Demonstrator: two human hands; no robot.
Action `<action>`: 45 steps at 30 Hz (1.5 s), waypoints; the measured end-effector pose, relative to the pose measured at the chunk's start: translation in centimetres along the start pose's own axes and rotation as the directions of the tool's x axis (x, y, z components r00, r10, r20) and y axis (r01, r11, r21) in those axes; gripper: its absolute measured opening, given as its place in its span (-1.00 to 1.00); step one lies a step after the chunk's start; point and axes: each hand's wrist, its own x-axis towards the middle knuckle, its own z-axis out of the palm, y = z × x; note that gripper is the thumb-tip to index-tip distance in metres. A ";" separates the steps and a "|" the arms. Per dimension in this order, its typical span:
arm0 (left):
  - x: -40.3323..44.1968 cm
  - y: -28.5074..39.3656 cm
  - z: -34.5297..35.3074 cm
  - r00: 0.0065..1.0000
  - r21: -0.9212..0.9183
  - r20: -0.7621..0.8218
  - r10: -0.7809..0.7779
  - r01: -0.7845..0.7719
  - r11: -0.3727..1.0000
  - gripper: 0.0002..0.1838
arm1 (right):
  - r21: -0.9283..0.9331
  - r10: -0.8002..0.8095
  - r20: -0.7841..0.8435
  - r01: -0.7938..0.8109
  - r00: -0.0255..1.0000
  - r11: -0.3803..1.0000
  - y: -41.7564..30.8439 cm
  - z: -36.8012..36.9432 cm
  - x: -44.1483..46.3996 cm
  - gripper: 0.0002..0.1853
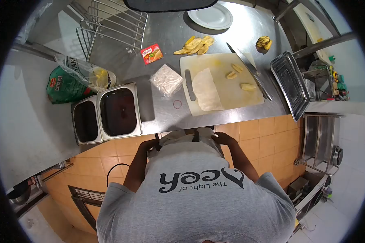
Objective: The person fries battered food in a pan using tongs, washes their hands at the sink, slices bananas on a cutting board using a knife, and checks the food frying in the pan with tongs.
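Observation:
My left hand (151,143) hangs at my waist beside my clothing, its fingers mostly hidden. On the other side, my right hand (221,138) rests against my waist, and its grip is unclear. Both are off the steel table (162,115). In front of me lies a white cutting board (235,101) with a pale thin wrapper sheet (206,90) and several peeled banana pieces (248,86). A large knife (253,73) lies slanted across the board's right side. Left of the board are a plastic-wrapped stack of wrappers (166,80) and a red rubber band (177,104).
Banana peels (195,45), a red packet (151,54) and a white plate (211,16) are farther back. Unpeeled bananas (264,43) and a metal tray (290,85) stand right. Left are two steel containers (138,117) of dark liquid, a green bag (65,87) and a wire rack (113,32).

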 end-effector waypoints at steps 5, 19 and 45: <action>-0.8 -0.1 -0.2 0.995 -0.020 -0.080 0.051 -0.053 0.998 -0.49 | 0.637 0.165 0.214 -0.265 0.963 0.724 2.3 2.7 -1.5 -0.02; -5.1 10.2 -2.6 0.994 0.375 0.042 -0.104 0.081 0.924 -0.47 | 0.634 0.170 0.301 -0.330 0.938 0.699 7.5 3.2 2.5 -0.02; -9.3 19.8 -1.2 0.934 0.047 -0.158 0.321 -0.318 0.947 -0.52 | 0.441 0.204 0.325 -0.339 0.923 0.831 12.9 1.1 4.3 -0.27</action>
